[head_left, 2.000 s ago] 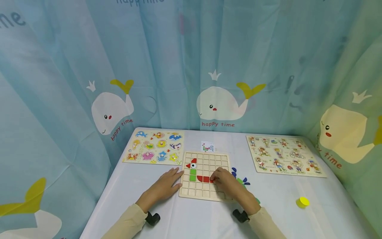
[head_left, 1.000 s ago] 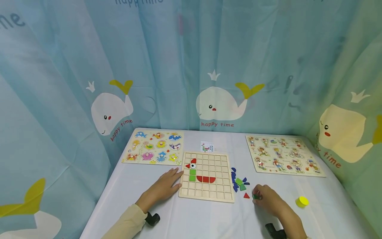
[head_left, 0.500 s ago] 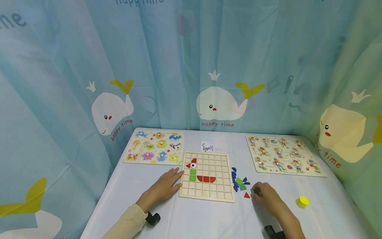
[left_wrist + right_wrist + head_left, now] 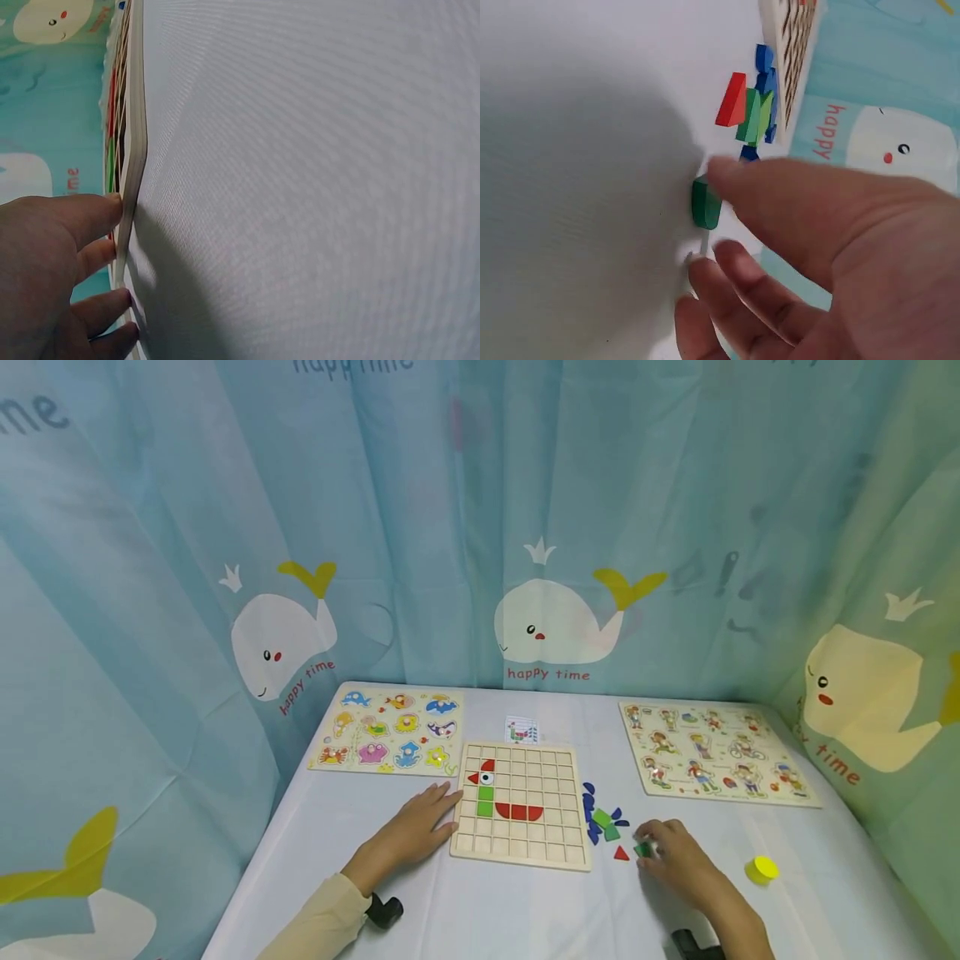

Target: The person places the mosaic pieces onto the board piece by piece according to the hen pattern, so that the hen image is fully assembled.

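My left hand (image 4: pixel 415 827) rests at the left edge of a wooden grid board (image 4: pixel 551 843), its fingers fairly straight. In the left wrist view, fingertips touch the board's edge (image 4: pixel 137 135). Red, green and white pieces on the grid form a bird's head, neck and a red boat-shaped row (image 4: pixel 517 812). Right of the board, my right hand (image 4: pixel 678 860) is spread around a small dark green piece (image 4: pixel 706 202). In the right wrist view, the blurred thumb overlaps the top of this piece, while the other fingers stand apart from it.
Between board and right hand lie several blue pieces (image 4: pixel 588 810), green pieces (image 4: pixel 602 818) and a red triangle (image 4: pixel 622 853). A yellow cylinder (image 4: pixel 762 869) stands farther right. Picture puzzles lie back left (image 4: pixel 390 760) and back right (image 4: pixel 712 752). A small pattern card (image 4: pixel 521 730) is behind the board.
My right hand left the red row for the loose pieces at right, where it held the dark green piece. Its fingers have now spread from that piece. The left hand stays put.
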`<state>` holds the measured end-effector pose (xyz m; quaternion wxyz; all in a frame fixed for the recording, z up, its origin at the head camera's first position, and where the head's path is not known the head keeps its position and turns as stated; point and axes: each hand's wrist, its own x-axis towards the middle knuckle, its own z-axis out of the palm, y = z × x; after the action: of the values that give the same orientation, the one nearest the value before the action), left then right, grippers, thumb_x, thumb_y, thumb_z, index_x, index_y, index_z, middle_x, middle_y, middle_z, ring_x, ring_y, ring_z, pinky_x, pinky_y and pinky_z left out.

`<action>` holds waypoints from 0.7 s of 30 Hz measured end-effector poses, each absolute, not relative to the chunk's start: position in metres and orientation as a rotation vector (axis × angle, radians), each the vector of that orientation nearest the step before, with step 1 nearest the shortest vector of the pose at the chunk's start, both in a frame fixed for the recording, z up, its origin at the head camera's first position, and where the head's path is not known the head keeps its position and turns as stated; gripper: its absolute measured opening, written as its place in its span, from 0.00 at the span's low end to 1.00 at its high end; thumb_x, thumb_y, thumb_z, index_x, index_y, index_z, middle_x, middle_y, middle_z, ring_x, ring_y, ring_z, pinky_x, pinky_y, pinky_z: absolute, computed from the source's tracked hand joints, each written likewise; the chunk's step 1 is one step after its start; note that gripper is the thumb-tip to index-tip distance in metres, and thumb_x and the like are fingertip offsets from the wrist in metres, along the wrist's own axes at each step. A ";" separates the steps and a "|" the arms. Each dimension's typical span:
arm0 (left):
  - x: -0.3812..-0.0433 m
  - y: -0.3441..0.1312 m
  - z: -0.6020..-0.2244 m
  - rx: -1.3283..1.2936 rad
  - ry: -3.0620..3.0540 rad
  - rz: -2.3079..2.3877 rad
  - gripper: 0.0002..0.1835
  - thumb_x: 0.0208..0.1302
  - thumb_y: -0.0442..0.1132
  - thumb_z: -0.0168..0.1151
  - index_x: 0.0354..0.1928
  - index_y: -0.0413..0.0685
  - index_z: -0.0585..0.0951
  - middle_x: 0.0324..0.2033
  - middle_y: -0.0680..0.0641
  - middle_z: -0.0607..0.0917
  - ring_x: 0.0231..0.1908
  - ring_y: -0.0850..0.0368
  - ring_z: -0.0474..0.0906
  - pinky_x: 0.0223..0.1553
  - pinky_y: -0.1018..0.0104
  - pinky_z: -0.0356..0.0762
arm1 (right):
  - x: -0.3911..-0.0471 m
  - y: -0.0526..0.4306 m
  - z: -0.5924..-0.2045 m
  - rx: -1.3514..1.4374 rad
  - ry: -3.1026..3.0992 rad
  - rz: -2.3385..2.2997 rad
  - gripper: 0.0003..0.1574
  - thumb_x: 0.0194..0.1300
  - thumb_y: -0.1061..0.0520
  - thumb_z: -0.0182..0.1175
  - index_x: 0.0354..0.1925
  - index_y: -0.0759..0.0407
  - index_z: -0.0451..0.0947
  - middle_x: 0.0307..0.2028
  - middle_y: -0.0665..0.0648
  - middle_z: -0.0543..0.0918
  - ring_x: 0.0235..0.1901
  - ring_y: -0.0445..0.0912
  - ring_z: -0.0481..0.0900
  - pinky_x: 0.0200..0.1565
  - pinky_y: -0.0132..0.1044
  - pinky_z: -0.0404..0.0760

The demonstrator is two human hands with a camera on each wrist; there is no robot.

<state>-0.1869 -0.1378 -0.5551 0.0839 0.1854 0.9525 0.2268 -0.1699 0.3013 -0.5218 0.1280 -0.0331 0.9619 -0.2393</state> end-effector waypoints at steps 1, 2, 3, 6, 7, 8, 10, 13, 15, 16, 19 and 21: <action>-0.187 -0.138 -0.555 0.554 2.844 0.673 0.32 0.81 0.51 0.56 0.81 0.54 0.67 0.81 0.42 0.62 0.82 0.40 0.54 0.81 0.41 0.56 | -0.170 0.302 -0.522 -0.122 2.798 -0.701 0.21 0.65 0.60 0.72 0.53 0.65 0.79 0.50 0.68 0.78 0.46 0.56 0.81 0.52 0.59 0.84; -0.187 -0.138 -0.555 0.551 2.845 0.671 0.32 0.81 0.52 0.56 0.81 0.54 0.66 0.82 0.42 0.61 0.82 0.40 0.54 0.81 0.42 0.55 | -0.170 0.302 -0.523 -0.126 2.799 -0.700 0.19 0.65 0.61 0.72 0.51 0.64 0.80 0.48 0.65 0.79 0.45 0.54 0.81 0.51 0.57 0.84; -0.187 -0.138 -0.556 0.551 2.846 0.673 0.32 0.81 0.52 0.55 0.81 0.54 0.67 0.82 0.42 0.62 0.82 0.40 0.54 0.81 0.42 0.55 | -0.170 0.302 -0.524 -0.116 2.807 -0.681 0.17 0.66 0.59 0.73 0.50 0.65 0.80 0.46 0.63 0.79 0.44 0.53 0.80 0.50 0.55 0.84; -0.187 -0.138 -0.555 0.549 2.843 0.675 0.32 0.81 0.52 0.55 0.81 0.54 0.67 0.82 0.42 0.62 0.82 0.40 0.54 0.81 0.41 0.56 | -0.171 0.304 -0.526 -0.037 2.817 -0.636 0.22 0.67 0.51 0.73 0.47 0.68 0.80 0.40 0.61 0.79 0.39 0.51 0.77 0.45 0.50 0.82; -0.186 -0.138 -0.555 0.546 2.840 0.678 0.32 0.81 0.52 0.56 0.81 0.54 0.67 0.82 0.42 0.62 0.82 0.40 0.54 0.81 0.41 0.56 | -0.171 0.305 -0.527 -0.011 2.816 -0.624 0.26 0.67 0.48 0.73 0.47 0.68 0.79 0.39 0.61 0.79 0.38 0.51 0.76 0.44 0.49 0.81; -0.186 -0.137 -0.554 0.543 2.838 0.679 0.32 0.81 0.52 0.56 0.81 0.54 0.67 0.82 0.42 0.62 0.82 0.40 0.54 0.81 0.41 0.56 | -0.171 0.305 -0.528 0.010 2.807 -0.626 0.29 0.67 0.46 0.74 0.48 0.69 0.78 0.40 0.61 0.78 0.38 0.51 0.75 0.43 0.49 0.81; -0.186 -0.137 -0.554 0.541 2.835 0.675 0.32 0.81 0.52 0.56 0.81 0.54 0.67 0.82 0.43 0.61 0.82 0.41 0.53 0.81 0.41 0.56 | -0.171 0.306 -0.528 -0.013 2.794 -0.655 0.27 0.67 0.48 0.73 0.51 0.68 0.78 0.42 0.63 0.78 0.39 0.52 0.76 0.44 0.49 0.81; -0.186 -0.138 -0.554 0.540 2.839 0.671 0.32 0.81 0.52 0.56 0.81 0.54 0.67 0.82 0.43 0.62 0.82 0.41 0.54 0.81 0.41 0.56 | -0.170 0.305 -0.527 -0.092 2.786 -0.699 0.19 0.67 0.58 0.71 0.52 0.64 0.80 0.46 0.62 0.78 0.43 0.51 0.78 0.47 0.51 0.83; -0.186 -0.138 -0.554 0.540 2.843 0.666 0.32 0.81 0.52 0.56 0.81 0.54 0.67 0.82 0.43 0.61 0.82 0.41 0.54 0.81 0.42 0.56 | -0.169 0.303 -0.526 -0.136 2.801 -0.709 0.15 0.66 0.64 0.69 0.50 0.63 0.81 0.46 0.60 0.79 0.43 0.50 0.78 0.49 0.52 0.84; -0.187 -0.138 -0.554 0.540 2.845 0.664 0.32 0.81 0.52 0.56 0.81 0.54 0.67 0.82 0.43 0.61 0.82 0.41 0.54 0.81 0.42 0.56 | -0.168 0.303 -0.525 -0.145 2.807 -0.707 0.13 0.66 0.65 0.69 0.49 0.63 0.81 0.45 0.59 0.79 0.43 0.49 0.78 0.49 0.52 0.84; -0.187 -0.138 -0.554 0.537 2.842 0.674 0.32 0.81 0.52 0.56 0.81 0.54 0.67 0.82 0.43 0.61 0.82 0.41 0.53 0.81 0.42 0.55 | -0.167 0.302 -0.526 -0.132 2.835 -0.698 0.11 0.67 0.64 0.70 0.46 0.64 0.81 0.42 0.58 0.79 0.40 0.48 0.78 0.46 0.50 0.83; -0.187 -0.137 -0.555 0.535 2.838 0.686 0.31 0.81 0.52 0.56 0.81 0.54 0.67 0.82 0.43 0.61 0.82 0.41 0.53 0.81 0.42 0.55 | -0.166 0.301 -0.527 -0.125 2.840 -0.696 0.13 0.67 0.62 0.71 0.47 0.65 0.80 0.42 0.59 0.78 0.39 0.49 0.76 0.43 0.48 0.82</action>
<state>-0.1865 -0.1374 -0.5547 0.0866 0.1795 0.9525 0.2301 -0.1657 0.3007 -0.5272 0.1075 -0.0425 0.9648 -0.2363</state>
